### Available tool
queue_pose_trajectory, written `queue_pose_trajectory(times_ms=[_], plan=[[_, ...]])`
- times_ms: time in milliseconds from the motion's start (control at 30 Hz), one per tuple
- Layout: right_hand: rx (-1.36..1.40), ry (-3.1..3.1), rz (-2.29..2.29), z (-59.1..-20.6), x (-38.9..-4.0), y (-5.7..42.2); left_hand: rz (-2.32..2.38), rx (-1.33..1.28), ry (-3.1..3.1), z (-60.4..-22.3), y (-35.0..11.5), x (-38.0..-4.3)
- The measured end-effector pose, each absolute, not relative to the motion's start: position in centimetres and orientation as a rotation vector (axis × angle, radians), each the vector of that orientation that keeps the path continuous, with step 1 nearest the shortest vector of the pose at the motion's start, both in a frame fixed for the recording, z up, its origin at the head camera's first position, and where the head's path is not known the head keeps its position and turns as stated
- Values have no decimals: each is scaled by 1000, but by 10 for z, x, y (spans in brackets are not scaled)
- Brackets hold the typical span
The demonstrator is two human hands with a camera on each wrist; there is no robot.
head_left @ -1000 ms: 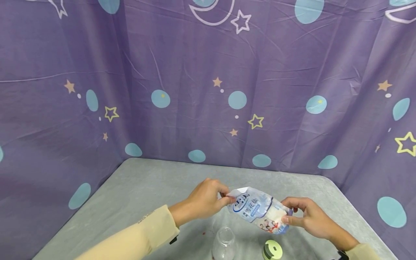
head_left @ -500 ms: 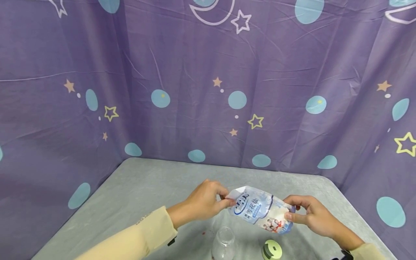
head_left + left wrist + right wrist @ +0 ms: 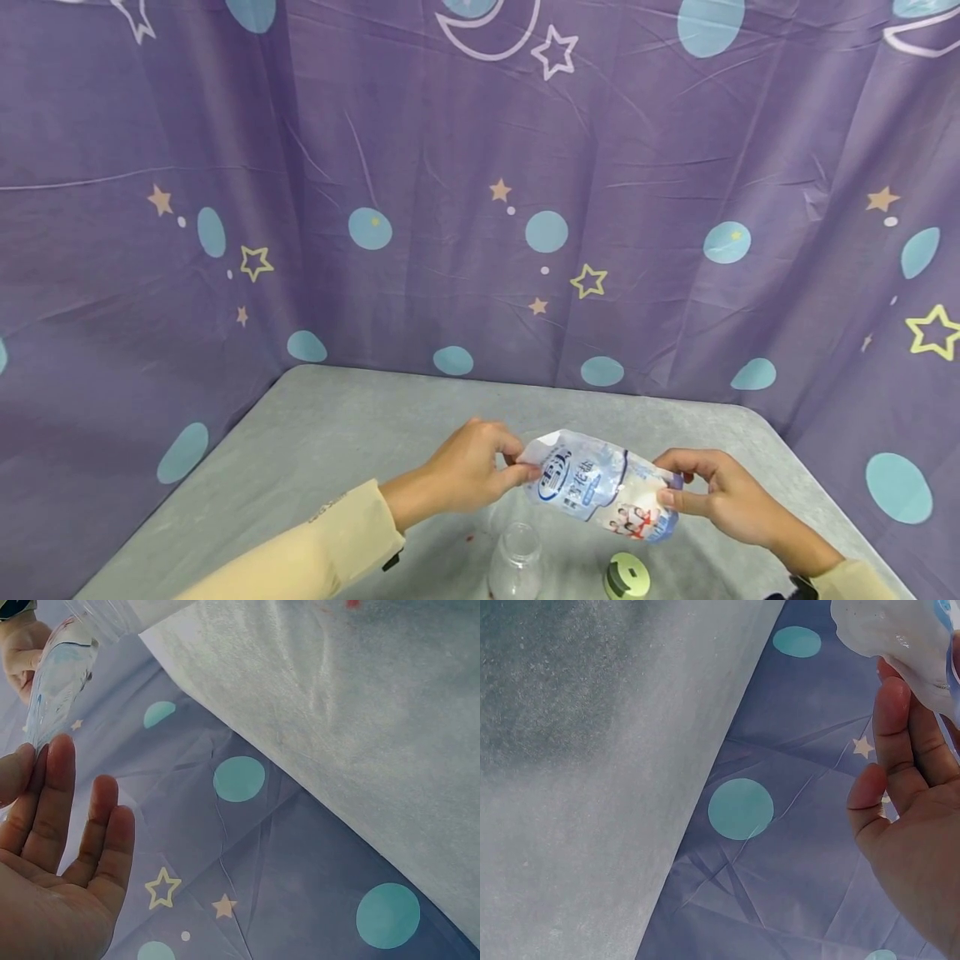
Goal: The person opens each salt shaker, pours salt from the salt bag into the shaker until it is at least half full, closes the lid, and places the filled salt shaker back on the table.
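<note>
A blue-and-white bag of salt (image 3: 592, 483) is held slanting between both hands, its left end higher in the head view. My left hand (image 3: 476, 471) pinches the bag's left end between thumb and forefinger; a white flap stands up there. In the left wrist view the other fingers (image 3: 60, 795) of that hand are extended. My right hand (image 3: 720, 496) grips the bag's right end, thumb on the printed front. A bulging white part of the bag (image 3: 889, 630) shows above its fingers in the right wrist view. Below the bag's left part stands a clear jar (image 3: 517, 562) with its mouth uncovered.
A light green lid (image 3: 628, 575) sits on the grey-covered table (image 3: 375, 417), right of the jar. A small red speck (image 3: 470, 538) lies left of the jar. A purple patterned curtain (image 3: 450, 292) hangs around the table's back and sides.
The right hand has shifted slightly right with its end of the bag, and the left hand slightly left. The bag looks a little more stretched out. Jar and lid stay in place.
</note>
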State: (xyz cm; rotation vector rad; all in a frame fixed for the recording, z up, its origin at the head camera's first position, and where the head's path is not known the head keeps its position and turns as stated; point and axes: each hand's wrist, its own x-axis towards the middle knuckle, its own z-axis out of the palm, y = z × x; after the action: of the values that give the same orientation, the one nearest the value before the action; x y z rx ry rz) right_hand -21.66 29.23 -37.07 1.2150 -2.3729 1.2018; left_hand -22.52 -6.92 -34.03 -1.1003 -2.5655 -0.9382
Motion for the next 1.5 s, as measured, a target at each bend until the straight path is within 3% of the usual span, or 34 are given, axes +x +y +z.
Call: queue_pose_trajectory(times_ms=[1500], plan=[[1244, -2401, 1202, -358, -212, 289, -1196, -1226, -2514, -352, -80, -219]])
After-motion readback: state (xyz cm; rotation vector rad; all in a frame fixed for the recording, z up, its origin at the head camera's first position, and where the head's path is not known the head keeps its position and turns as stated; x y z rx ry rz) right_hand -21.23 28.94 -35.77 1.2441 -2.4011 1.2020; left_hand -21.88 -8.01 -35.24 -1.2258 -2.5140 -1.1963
